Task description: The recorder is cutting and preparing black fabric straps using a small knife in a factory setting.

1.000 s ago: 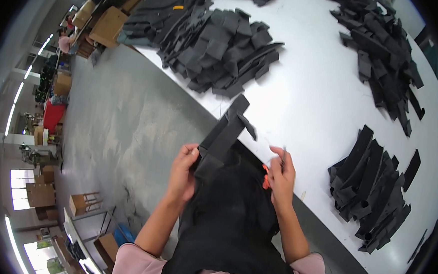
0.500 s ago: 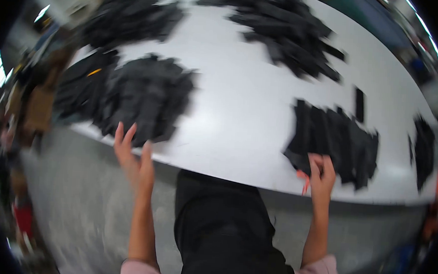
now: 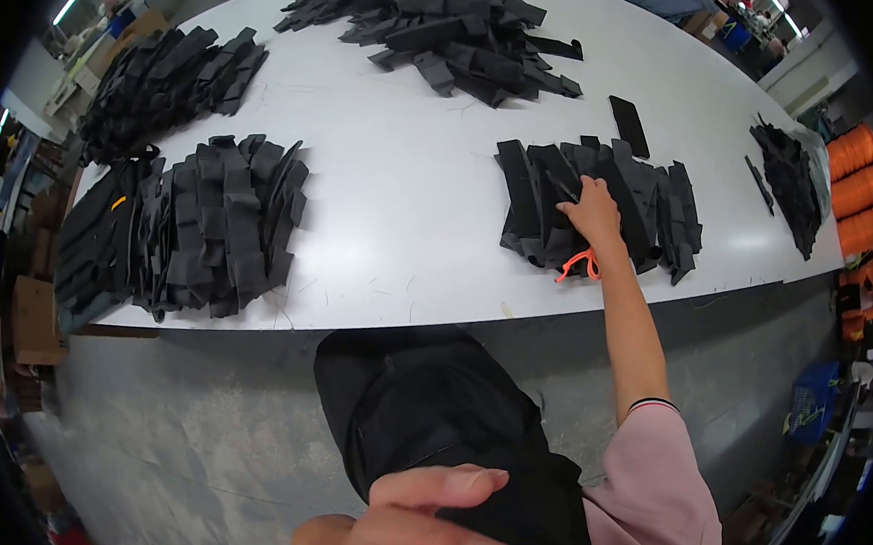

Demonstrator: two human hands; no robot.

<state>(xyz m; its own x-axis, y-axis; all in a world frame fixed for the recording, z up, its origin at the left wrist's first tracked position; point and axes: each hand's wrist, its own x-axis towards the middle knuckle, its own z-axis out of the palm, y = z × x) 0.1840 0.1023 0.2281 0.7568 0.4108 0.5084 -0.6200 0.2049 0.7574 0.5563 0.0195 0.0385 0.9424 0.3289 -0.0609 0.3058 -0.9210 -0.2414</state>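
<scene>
- The stack of black fabric pieces [image 3: 600,208] lies fanned out on the white table [image 3: 413,171], near its front edge on the person's right; it is what the right hand is working on.
- The right hand [image 3: 592,214] rests on top of that stack, fingers curled down onto the pieces. Whether it has pinched one yet I cannot tell. An orange band [image 3: 579,265] sits at the wrist.
- The right arm is stretched nearly straight out over the table edge, pink sleeve [image 3: 655,486] pushed up.
- The left hand [image 3: 431,532] hangs low and close to the camera, fingers loosely spread, holding nothing, touching the black garment [image 3: 427,422] worn on the body.
- As a judgement: a piece is being reached for, none lifted yet, and most of the stack remains.
- Further out: a second fanned stack [image 3: 220,224] on the left, a loose heap [image 3: 451,29] at the far side, orange spools [image 3: 861,189] at right.
</scene>
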